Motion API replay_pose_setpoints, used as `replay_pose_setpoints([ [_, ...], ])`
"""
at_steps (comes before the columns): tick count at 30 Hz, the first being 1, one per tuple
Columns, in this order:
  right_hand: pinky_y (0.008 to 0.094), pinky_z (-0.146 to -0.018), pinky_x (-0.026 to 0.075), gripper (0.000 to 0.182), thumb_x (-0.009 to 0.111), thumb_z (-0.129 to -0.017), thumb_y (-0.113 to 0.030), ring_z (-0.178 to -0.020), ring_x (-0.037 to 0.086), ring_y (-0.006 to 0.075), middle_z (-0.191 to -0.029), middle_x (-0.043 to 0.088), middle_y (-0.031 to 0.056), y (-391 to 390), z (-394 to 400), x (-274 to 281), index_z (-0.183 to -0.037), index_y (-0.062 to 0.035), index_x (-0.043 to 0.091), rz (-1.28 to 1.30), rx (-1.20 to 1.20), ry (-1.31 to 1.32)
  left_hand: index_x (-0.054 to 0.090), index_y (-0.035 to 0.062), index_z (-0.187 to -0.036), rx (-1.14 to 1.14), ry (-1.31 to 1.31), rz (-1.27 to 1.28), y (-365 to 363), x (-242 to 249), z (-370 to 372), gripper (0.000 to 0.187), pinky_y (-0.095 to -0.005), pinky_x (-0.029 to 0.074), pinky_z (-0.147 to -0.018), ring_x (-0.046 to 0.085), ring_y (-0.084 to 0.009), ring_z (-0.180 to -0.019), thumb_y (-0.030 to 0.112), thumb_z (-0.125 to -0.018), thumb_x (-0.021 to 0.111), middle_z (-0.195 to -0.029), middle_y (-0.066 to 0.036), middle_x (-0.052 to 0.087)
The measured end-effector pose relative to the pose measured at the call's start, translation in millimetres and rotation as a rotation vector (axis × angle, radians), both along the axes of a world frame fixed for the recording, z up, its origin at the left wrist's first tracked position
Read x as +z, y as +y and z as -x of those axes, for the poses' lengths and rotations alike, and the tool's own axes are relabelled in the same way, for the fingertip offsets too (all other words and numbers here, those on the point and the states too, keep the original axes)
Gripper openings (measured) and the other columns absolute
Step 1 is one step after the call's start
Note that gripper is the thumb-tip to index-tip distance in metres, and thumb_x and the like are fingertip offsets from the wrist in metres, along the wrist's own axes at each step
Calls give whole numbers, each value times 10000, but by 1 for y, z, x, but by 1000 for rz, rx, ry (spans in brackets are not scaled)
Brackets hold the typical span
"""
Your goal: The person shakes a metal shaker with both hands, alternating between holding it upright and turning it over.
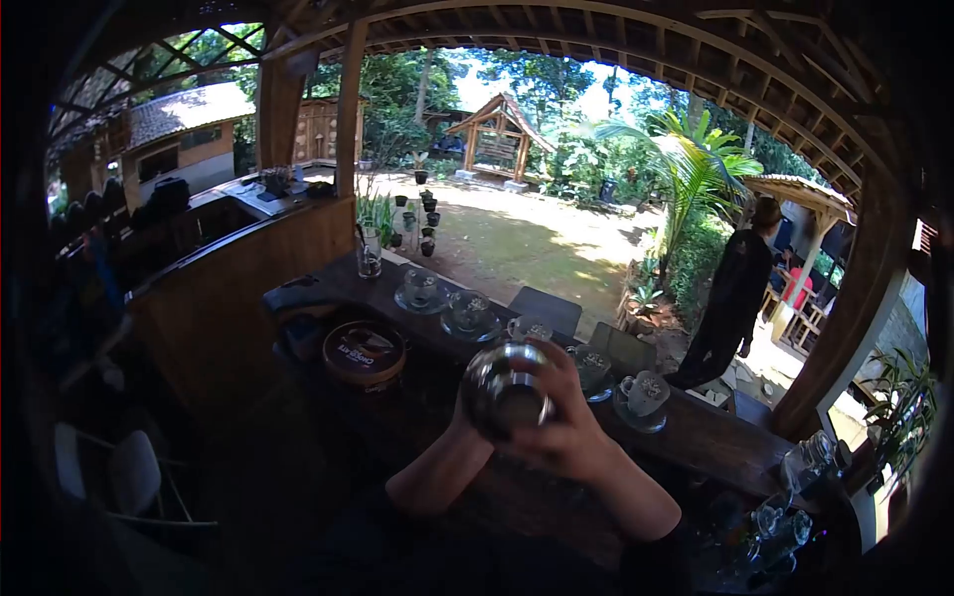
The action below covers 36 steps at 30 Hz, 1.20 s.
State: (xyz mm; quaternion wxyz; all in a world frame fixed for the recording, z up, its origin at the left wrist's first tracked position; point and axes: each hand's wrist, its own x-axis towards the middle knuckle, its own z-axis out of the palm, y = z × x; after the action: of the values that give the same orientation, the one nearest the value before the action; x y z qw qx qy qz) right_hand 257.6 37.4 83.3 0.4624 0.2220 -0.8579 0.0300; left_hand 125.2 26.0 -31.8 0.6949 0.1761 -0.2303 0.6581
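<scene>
**Two hands holding a glass vessel over the wooden counter**

Nearest the camera, both forearms are rising from the bottom of the view and meeting at a rounded glass vessel, which is being held up in the air above the counter. The right hand is wrapping around the vessel's right side with fingers curled over its top, gripping it firmly. The left hand is pressing against the vessel's left and lower side, mostly hidden behind the glass, so how tightly it is closing cannot be told.

Just left of the hands, a round brown tin is sitting on a lower surface. Behind the vessel, a row of glass cups on saucers is running along the counter, with another cup standing to the right of the hands. A tall glass is standing at the counter's far end.

Farther off, a person in dark clothes is walking outside beside a palm, and a small wooden hut is standing across the sunlit yard.
</scene>
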Motion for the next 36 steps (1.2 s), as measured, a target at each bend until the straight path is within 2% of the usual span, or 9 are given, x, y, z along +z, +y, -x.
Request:
replay_pose_setpoints([
  [2, 534, -919, 371, 560, 798, -563, -101, -1178, 375, 422, -1286, 382, 172, 2, 26, -9, -1072, -173, 577, 538, -76, -15, 482, 77, -1161, 407, 275, 397, -13, 19, -8, 331, -377, 504, -809, 572, -204, -975, 300, -922, 425, -1100, -81, 553],
  [4, 524, -920, 375, 658, 761, -598, -112, -1157, 390, 427, -1309, 386, 125, -16, 15, 4, -1175, -294, 503, 137, 38, -99, 466, 94, -1190, 317, 160, 5, -14, -1, 0, 367, -394, 490, -835, 558, -203, -998, 346, -930, 410, -1145, -83, 530],
  [5, 575, -961, 321, 578, 784, -604, -219, -1172, 399, 416, -1208, 429, 179, -32, 11, 13, -1126, -264, 540, -132, 141, -87, 476, 103, -1193, 347, 70, 413, -61, 34, 0, 405, -439, 482, -848, 543, -246, -1009, 401, -926, 409, -1159, -95, 512],
  [8, 584, -1027, 182, 478, 710, -610, -490, -1190, 354, 458, -1217, 389, 206, -73, 1, -3, -1032, -288, 615, -116, 248, -4, 510, 100, -1161, 349, 173, -248, -52, 37, 20, 411, -489, 497, -816, 539, -341, -992, 416, -927, 389, -1132, -118, 512],
  [14, 568, -875, 390, 644, 803, -601, -143, -1145, 397, 473, -1251, 411, 203, -8, 55, -24, -1144, -252, 474, 607, 114, -106, 517, -19, -1100, 619, 264, 442, -48, -1, 21, 355, -348, 511, -822, 589, -208, -959, 261, -930, 380, -1078, -118, 578],
  [18, 584, -957, 306, 472, 746, -611, -294, -1165, 389, 402, -1187, 479, 77, -80, 16, 4, -1012, -464, 563, 237, 416, -97, 541, 76, -1108, 433, 211, 233, -88, 33, 30, 335, -411, 516, -782, 581, -299, -947, 333, -909, 457, -1066, -129, 562],
  [20, 573, -1038, 183, 655, 803, -505, -414, -1196, 332, 508, -1287, 312, 260, -87, 13, -12, -1096, -293, 546, -26, 444, 12, 551, 93, -1077, 434, 207, -22, -94, 48, 28, 321, -435, 508, -778, 574, -323, -939, 350, -897, 483, -1047, -139, 561],
  [26, 492, -917, 397, 975, 846, -516, -174, -1193, 378, 441, -1289, 333, 249, -15, 56, -29, -1301, -164, 267, 352, 119, -103, 474, 45, -1207, 614, 339, 253, -73, 3, 31, 387, -380, 469, -891, 560, -188, -1035, 223, -874, 559, -1159, -77, 548],
  [36, 549, -944, 337, 536, 780, -616, -202, -1169, 392, 402, -1202, 463, 166, -29, 45, -23, -1093, -282, 547, 115, 238, -37, 527, 20, -1119, 367, 238, 209, -61, -9, 46, 343, -418, 508, -826, 594, -263, -961, 272, -897, 455, -1077, -139, 583],
])
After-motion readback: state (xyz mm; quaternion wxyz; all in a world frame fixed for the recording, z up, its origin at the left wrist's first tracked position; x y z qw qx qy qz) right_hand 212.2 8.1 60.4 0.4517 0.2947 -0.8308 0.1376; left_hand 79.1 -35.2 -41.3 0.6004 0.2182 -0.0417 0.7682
